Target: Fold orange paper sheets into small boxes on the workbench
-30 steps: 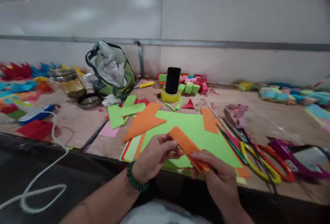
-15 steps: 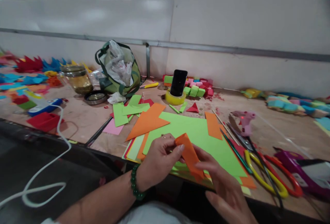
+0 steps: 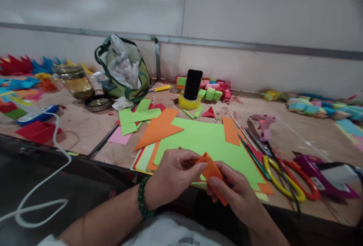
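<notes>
A folded strip of orange paper (image 3: 210,168) is held between my two hands, above the near edge of the table. My left hand (image 3: 174,174), with a green bead bracelet at its wrist, pinches the upper end between thumb and fingers. Lower down, my right hand (image 3: 236,187) grips the strip with the thumb on top and the fingers behind. Under and beyond the hands lies a large green sheet (image 3: 195,136) on a stack of coloured sheets. Orange paper pieces (image 3: 160,129) overlap its left corner, and another orange piece (image 3: 230,130) lies on its right.
To the right lie scissors with yellow and red handles (image 3: 297,185), a green pencil (image 3: 253,157), a pink glue gun (image 3: 265,125) and a purple tool (image 3: 320,180). Farther back stand a phone (image 3: 193,84) in a yellow tape roll (image 3: 188,103), a bag (image 3: 138,72) and a jar (image 3: 75,81).
My right hand, with fingers spread beside the strip before, has closed on its lower part. The left hand keeps its pinch. The whole view has shifted slightly.
</notes>
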Tool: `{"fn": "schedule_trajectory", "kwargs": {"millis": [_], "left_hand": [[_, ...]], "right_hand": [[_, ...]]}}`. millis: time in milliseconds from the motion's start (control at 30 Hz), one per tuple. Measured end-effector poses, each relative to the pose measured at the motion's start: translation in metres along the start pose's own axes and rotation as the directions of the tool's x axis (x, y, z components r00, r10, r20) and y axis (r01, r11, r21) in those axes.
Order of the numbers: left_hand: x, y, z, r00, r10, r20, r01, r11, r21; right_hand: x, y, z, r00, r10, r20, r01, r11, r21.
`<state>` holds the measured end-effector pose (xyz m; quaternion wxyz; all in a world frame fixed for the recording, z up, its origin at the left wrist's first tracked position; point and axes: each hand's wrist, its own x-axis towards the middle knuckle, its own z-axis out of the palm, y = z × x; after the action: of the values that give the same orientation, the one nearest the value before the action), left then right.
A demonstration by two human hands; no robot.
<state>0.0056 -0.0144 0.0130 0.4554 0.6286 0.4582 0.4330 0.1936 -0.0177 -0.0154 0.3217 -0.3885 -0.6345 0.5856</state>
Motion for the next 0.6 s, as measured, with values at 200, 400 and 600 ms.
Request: {"fn": "schedule_trajectory", "kwargs": {"millis": [200,400,600], "left_hand": [[-0.0014,0.0058,-0.0008,0.999,0.046,0.0,-0.046,0.996,0.075],[-0.0024,0.0081,-0.0015,1.0,0.022,0.014,-0.023,0.999,0.043],[-0.0031,0.009,-0.0016,0.995,0.096,0.017,-0.097,0.991,0.094]], "right_hand": [[-0.0013,-0.001,0.0032,1.0,-0.006,-0.022,0.004,0.996,-0.085],[-0.0018,0.0018,0.0058,0.995,-0.076,-0.069,0.059,0.974,-0.22],[0.0006,0.0059,0.0081,0.992,-0.113,-0.055,0.098,0.968,-0.231]]}}
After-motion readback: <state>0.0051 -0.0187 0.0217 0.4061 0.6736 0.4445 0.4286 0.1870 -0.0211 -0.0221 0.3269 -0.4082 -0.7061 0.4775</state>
